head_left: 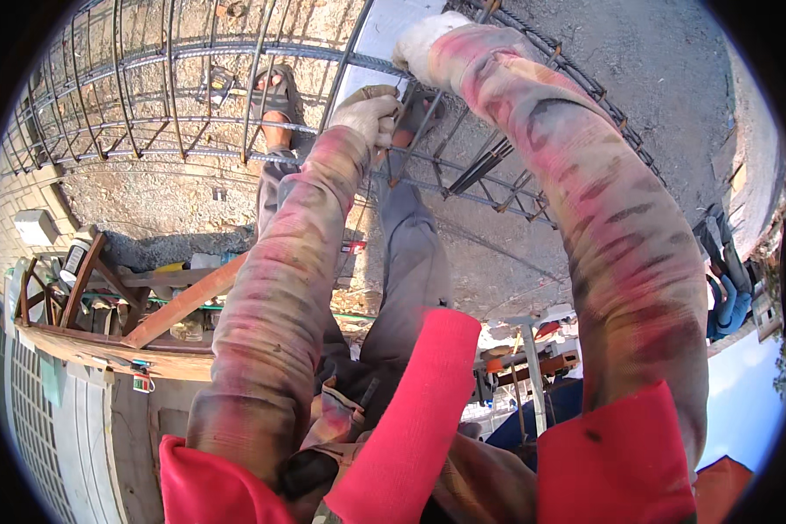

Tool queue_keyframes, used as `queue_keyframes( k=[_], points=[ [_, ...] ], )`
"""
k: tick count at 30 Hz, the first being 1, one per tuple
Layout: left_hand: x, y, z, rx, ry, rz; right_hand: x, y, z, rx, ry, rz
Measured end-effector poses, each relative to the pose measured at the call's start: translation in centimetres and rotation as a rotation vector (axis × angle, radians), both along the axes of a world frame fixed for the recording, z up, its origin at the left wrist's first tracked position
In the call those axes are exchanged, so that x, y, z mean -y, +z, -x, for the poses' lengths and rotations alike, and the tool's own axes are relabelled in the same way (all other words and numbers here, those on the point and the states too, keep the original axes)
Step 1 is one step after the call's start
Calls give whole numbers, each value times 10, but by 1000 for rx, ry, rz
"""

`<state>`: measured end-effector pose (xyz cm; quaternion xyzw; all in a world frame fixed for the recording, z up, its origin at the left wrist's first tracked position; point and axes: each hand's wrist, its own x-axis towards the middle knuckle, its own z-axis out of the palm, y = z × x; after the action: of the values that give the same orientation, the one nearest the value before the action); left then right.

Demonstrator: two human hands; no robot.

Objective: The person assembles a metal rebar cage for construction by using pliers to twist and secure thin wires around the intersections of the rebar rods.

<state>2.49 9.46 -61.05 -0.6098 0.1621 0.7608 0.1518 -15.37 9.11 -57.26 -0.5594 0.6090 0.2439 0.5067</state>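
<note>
1 head-worn fisheye view, roughly downward

Shows ribbed, dull metal in the bars (371,63), matt cloth in the gloves (424,48), creased, stained matt cloth in the sleeves (624,227), rough grit across the ground (183,196), wood-like matt boarding along the desk (79,343).

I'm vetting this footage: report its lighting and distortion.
Head view: hard sunlight throws shadows on the ground; fisheye distortion bows the rebar cage within a dark circular border; the gloved left hand and right hand look pale in the glare.
</note>
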Motion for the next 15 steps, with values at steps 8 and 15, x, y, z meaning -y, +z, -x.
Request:
queue_keyframes(
  k=[8,15],
  points=[
    [-36,2,42,84,-188,123,-29,26,12,-187,-382,-53],
    [-33,-6,22,-125,-245,166,-111,30,-12,-33,-772,76]
  ],
)
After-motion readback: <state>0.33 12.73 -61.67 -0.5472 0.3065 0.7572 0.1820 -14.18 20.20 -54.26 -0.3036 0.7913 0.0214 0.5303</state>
